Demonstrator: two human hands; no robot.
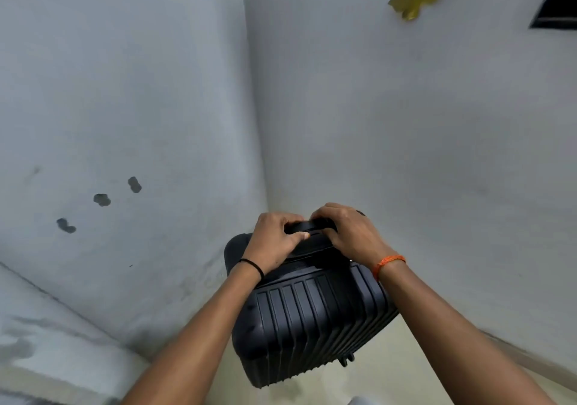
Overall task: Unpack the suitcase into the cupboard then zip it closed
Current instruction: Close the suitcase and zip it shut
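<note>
Both hands grip ribbed suitcase

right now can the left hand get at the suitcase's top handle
Probably yes: the left hand is already curled round the black top handle of the ribbed black hard-shell suitcase, beside the right hand, with nothing between them.

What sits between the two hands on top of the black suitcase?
In the head view, only the suitcase's dark top handle: the left hand and right hand grip its two ends.
</note>
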